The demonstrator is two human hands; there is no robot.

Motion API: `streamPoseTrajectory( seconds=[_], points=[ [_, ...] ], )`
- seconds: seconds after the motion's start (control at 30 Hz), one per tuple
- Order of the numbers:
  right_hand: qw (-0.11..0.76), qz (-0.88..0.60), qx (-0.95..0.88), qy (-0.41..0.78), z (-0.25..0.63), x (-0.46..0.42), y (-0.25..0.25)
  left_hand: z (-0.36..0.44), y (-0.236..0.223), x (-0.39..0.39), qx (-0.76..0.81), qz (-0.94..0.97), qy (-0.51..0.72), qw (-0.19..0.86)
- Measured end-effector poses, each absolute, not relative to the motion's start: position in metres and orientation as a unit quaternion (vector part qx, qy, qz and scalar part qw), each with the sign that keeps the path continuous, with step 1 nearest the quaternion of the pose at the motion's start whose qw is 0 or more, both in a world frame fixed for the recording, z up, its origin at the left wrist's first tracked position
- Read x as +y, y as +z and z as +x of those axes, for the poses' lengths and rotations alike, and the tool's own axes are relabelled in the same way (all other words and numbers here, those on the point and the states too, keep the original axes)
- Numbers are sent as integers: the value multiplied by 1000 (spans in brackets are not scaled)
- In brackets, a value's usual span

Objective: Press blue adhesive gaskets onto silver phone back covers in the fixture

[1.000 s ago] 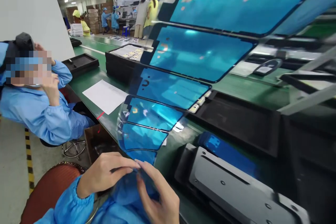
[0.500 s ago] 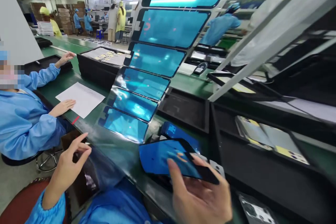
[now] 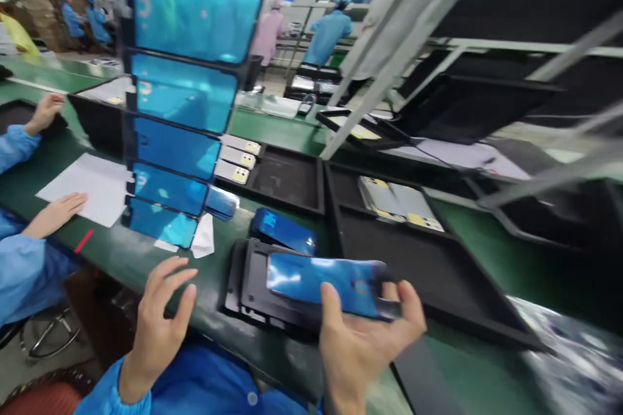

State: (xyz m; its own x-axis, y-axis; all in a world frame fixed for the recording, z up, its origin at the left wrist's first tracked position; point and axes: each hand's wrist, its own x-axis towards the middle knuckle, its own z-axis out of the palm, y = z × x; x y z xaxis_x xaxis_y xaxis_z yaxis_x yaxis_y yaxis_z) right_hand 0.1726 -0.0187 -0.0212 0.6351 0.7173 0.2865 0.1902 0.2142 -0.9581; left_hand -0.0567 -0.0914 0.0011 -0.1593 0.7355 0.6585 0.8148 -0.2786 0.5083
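Observation:
In my right hand [image 3: 367, 340] is a phone-sized panel with glossy blue film [image 3: 316, 279], gripped between thumb and fingers at its dark right end. It hovers over or rests on a black fixture [image 3: 248, 282]; I cannot tell whether they touch. My left hand [image 3: 163, 318] is raised to the left of the fixture, fingers curved and apart, holding nothing. A tall strip of blue film panels [image 3: 178, 159] rises above the bench behind my left hand. Behind the fixture lies a dark blue phone-shaped block [image 3: 283, 231]. A crumpled white scrap [image 3: 203, 237] lies by the strip's foot.
Black trays [image 3: 428, 285] stand on the right, one holding pale phone covers [image 3: 399, 203]. Several more covers [image 3: 237, 161] sit in a tray farther back. At left, a co-worker's hand [image 3: 61, 214] rests on white paper [image 3: 90, 185]. Metal frame bars [image 3: 384, 78] slant across the right side.
My view has swung to the right. The blue panel in my right hand now lies flatter, over the black fixture. My left hand has opened from a near pinch and come closer to the fixture.

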Motion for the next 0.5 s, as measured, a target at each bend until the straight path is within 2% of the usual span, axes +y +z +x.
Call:
streamPoseTrajectory(
  seconds=[0.13, 0.4, 0.5],
  points=[
    [651, -610, -402, 207, 163, -21, -20, -17, -6, -61, -506, -752, -422, 19],
    [635, -593, -403, 286, 161, -26, -24, 5, -14, -14, -410, -882, -223, 64],
    [607, -619, -432, 249, 161, -33, -30, 3, -12, -9, -389, -896, -192, 97]
  ],
)
